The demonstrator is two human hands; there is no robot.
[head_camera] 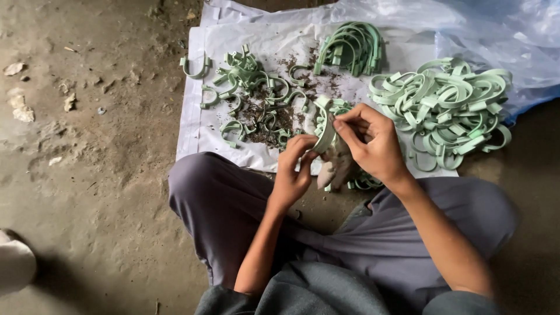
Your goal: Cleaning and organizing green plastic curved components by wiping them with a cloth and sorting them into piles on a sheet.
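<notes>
Fig.: packaging only. Clear, bluish plastic bag (466, 26), crumpled, lying at top right of the floor w/ its edge under the far pile of pale green parts. White plastic sheet (198, 87), flat and roughly rectangular, spread beside the bag toward the left, creased, w/ dark crumbs. No labels, signs or screens visible.
</notes>
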